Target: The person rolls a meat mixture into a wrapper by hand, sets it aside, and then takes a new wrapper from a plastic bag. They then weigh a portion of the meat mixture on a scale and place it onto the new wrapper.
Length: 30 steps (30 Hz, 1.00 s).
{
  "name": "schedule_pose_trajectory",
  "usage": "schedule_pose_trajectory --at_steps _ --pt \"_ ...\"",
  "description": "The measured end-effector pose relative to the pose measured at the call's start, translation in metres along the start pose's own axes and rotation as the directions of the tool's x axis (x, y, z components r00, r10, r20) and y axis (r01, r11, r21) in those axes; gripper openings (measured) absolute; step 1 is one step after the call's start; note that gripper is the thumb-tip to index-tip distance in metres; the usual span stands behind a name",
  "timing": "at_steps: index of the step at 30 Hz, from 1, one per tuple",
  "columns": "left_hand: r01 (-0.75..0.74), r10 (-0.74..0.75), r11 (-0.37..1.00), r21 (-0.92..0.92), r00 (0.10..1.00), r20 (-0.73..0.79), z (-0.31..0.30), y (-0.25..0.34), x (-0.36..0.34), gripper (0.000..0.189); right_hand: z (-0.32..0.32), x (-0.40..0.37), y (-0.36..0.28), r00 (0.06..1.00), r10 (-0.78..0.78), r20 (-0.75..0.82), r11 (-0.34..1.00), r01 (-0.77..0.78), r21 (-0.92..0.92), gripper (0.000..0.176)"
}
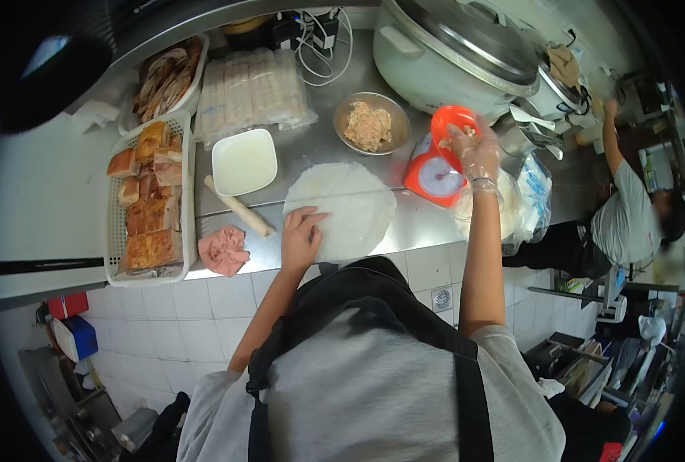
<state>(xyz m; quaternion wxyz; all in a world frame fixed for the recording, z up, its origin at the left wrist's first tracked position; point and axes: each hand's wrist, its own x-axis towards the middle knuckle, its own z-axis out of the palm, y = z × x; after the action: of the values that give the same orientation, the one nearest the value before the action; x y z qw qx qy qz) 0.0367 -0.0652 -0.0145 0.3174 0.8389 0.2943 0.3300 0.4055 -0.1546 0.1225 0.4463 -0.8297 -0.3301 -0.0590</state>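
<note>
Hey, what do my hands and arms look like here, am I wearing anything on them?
Your right hand wears a thin clear plastic glove, bunched at the wrist; your left hand is ungloved. Both forearms are uncovered below short grey sleeves, with black apron straps over the shoulders.

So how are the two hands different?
The left hand is bare; the right hand wears a clear glove. The left hand lies flat on the round white wrapper; the right hand is at the orange bowl on the scale. Both reach over the steel counter.
</note>
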Motion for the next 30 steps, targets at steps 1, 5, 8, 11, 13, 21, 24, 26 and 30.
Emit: schedule_pose_trajectory --at_steps 1,5,8,11,13,21,24,26,30 --pt "-0.008 0.008 1.0 0.006 1.0 0.015 -0.001 -0.001 0.002 0.036 0.002 -0.002 0.008 0.998 0.036 0.049 0.999 -0.036 0.011 0.072" --pt "0.004 -0.003 1.0 -0.015 0.999 0.047 -0.003 -0.001 0.007 0.038 -0.004 -0.017 -0.06 0.973 0.166 0.16 0.956 -0.12 -0.267 0.08" --pt "-0.006 0.005 1.0 0.031 0.999 0.049 -0.002 0.0 0.009 0.037 0.007 -0.024 -0.053 0.986 0.016 0.165 0.951 0.036 -0.308 0.063" --pt "-0.021 0.019 0.999 0.046 0.998 0.059 -0.004 0.0 0.013 0.035 0.019 -0.033 -0.036 0.985 -0.095 0.145 0.932 0.139 -0.333 0.049" --pt "-0.013 0.009 0.999 0.051 0.997 0.077 -0.007 0.0 0.016 0.034 0.023 -0.031 -0.031 0.987 -0.101 0.127 0.956 0.131 -0.261 0.04" --pt "0.005 -0.017 0.993 0.117 0.994 0.107 -0.01 0.005 0.017 0.037 -0.012 0.011 -0.01 0.911 0.38 0.16 0.414 -0.323 0.851 0.039" --pt "0.018 -0.037 0.983 0.185 0.994 0.104 -0.014 0.004 0.02 0.039 -0.011 0.035 0.01 0.894 0.394 0.211 0.555 -0.415 0.721 0.045" --pt "0.037 -0.061 0.97 0.239 0.994 0.091 -0.014 0.005 0.025 0.04 -0.005 0.035 0.007 0.944 0.307 0.12 0.896 -0.329 0.297 0.047" --pt "-0.076 0.057 0.991 0.111 0.985 0.166 0.014 0.022 0.043 0.043 0.009 0.026 -0.012 0.961 0.002 0.275 0.996 0.024 -0.089 0.051"
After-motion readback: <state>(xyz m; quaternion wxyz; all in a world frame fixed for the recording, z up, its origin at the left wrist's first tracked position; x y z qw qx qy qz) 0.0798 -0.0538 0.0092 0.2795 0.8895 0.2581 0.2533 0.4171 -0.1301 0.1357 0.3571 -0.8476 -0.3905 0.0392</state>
